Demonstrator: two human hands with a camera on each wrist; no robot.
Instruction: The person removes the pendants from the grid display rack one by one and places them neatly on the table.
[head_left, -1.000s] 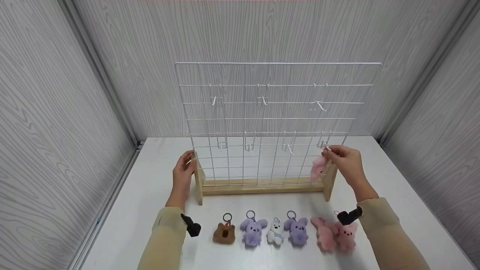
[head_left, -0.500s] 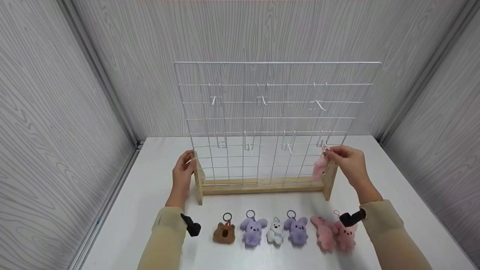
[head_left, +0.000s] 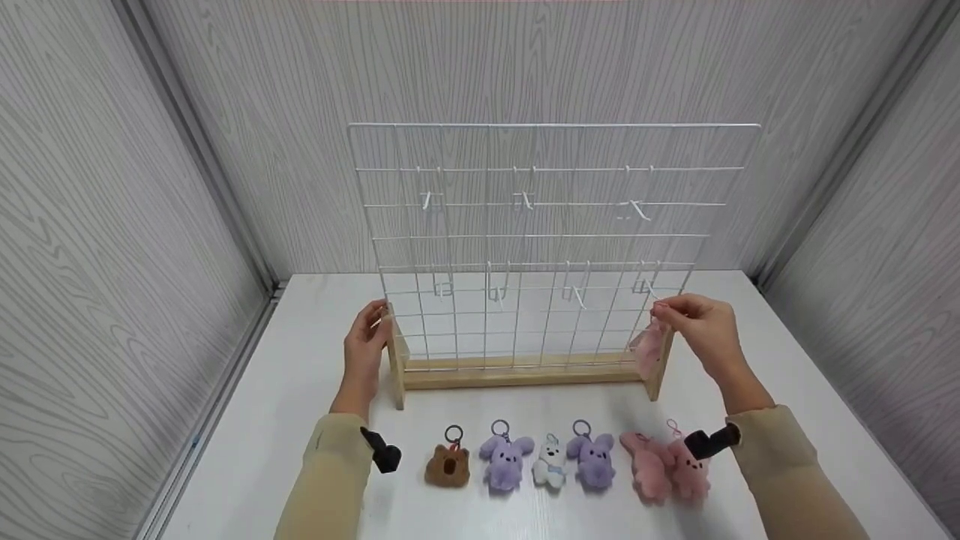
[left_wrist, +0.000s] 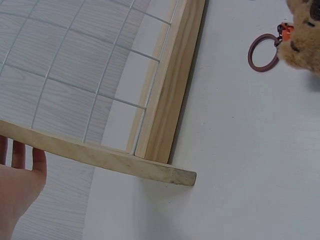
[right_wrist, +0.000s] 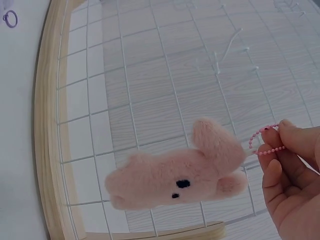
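Observation:
In the head view my left hand (head_left: 365, 335) holds the left wooden side post of a white wire-grid display rack (head_left: 517, 379). The left wrist view shows several fingers (left_wrist: 19, 154) against the post's outer side, their tips partly hidden by the wood. My right hand (head_left: 697, 326) pinches the pink bead-chain loop (right_wrist: 269, 151) of a pink plush keychain (right_wrist: 165, 175) between thumb and fingers. The keychain dangles before the grid, near the right post. Just above the right fingertips is a white hook (head_left: 646, 289) at the right end of the lower row.
On the white table (head_left: 300, 450) lie a brown plush keychain (head_left: 448, 466), two purple ones (head_left: 505, 463), a small white one (head_left: 550, 465) and two pink ones (head_left: 651, 469). More white hooks (head_left: 576, 295) jut from the grid in two rows.
My right hand has shifted slightly right and down, away from the right-end lower hook, carrying the pink plush keychain with it. My left hand stays at the left post.

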